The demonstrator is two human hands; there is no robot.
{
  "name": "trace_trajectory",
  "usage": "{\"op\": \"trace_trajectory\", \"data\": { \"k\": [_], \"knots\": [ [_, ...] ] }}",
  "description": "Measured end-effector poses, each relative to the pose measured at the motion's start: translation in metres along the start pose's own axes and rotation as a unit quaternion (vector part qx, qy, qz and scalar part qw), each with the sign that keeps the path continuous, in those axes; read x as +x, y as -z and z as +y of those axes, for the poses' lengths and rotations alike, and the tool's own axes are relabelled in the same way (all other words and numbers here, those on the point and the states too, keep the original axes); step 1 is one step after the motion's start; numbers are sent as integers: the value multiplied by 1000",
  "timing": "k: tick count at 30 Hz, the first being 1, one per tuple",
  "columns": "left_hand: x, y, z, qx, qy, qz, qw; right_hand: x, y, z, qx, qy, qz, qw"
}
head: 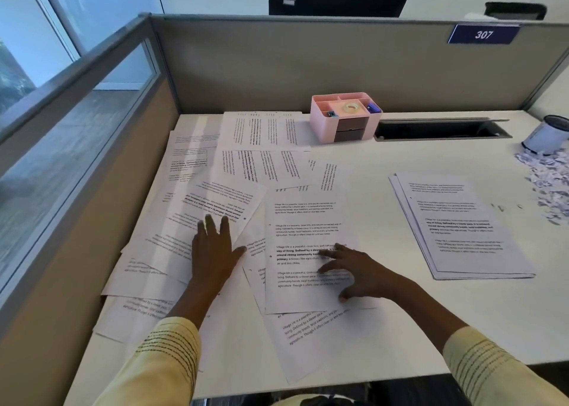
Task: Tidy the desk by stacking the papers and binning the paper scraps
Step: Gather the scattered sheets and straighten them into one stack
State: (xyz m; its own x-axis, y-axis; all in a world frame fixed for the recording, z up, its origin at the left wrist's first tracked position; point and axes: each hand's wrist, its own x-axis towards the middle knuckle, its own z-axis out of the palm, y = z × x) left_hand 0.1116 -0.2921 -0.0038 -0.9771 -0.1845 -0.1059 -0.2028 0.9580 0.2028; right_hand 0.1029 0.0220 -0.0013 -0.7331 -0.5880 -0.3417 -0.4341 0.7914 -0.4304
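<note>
Here both hands lie flat, left hand and right hand gripping nothing, on loose papers strewn over the bench (thin, floppy, slippery sheets), probably best slid together and lifted by their edges.

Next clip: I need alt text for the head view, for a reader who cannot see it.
Both hands, left hand and right hand, rest flat on loose printed sheets scattered over a white desk. A neater stack of papers lies to the right, with paper scraps and a small bin beyond; a pink organiser stands at the back.
</note>
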Motion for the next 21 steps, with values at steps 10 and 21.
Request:
{"op": "trace_trajectory", "data": {
  "k": [10,21],
  "knots": [
    [-3,4,-10,-17,-53,4,998,4,0,6,20,3,15,1000],
    [8,-13,4,97,-103,26,990,4,1,10,10,17,9,1000]
  ]
}}
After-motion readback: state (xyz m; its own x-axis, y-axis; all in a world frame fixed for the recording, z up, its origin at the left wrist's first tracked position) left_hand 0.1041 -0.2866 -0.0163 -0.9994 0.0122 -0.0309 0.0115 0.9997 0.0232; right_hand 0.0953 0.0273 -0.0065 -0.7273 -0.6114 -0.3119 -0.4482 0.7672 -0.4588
